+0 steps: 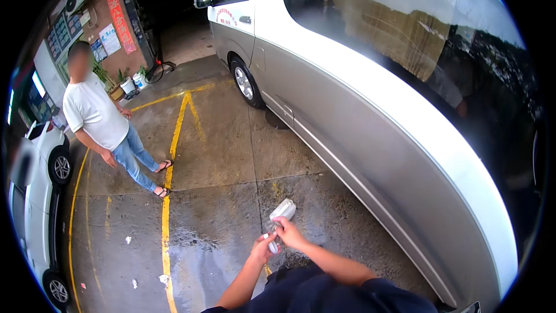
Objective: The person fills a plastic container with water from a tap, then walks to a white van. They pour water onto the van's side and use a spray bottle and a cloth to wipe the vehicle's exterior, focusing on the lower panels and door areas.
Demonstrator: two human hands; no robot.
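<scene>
In front of my body, both hands meet on a whitish plastic item (283, 210). Its upper end is a translucent, rounded block. A smaller pale rounded end (273, 247) sticks out below, between my hands; whether the two are one piece I cannot tell. My left hand (260, 250) grips the lower part, with something white at a fingertip. My right hand (291, 235) pinches the middle just under the block. Fingers hide the part between. Wet concrete (217, 226) lies beneath my hands.
A white-and-tan van (339, 121) stands close along my right. Ahead on the left, a person (97, 113) in a white shirt and sandals faces this way. A white car (39, 213) is at far left. Yellow lines (178, 139), paper scraps (164, 279) and white buckets (127, 84) are on the ground.
</scene>
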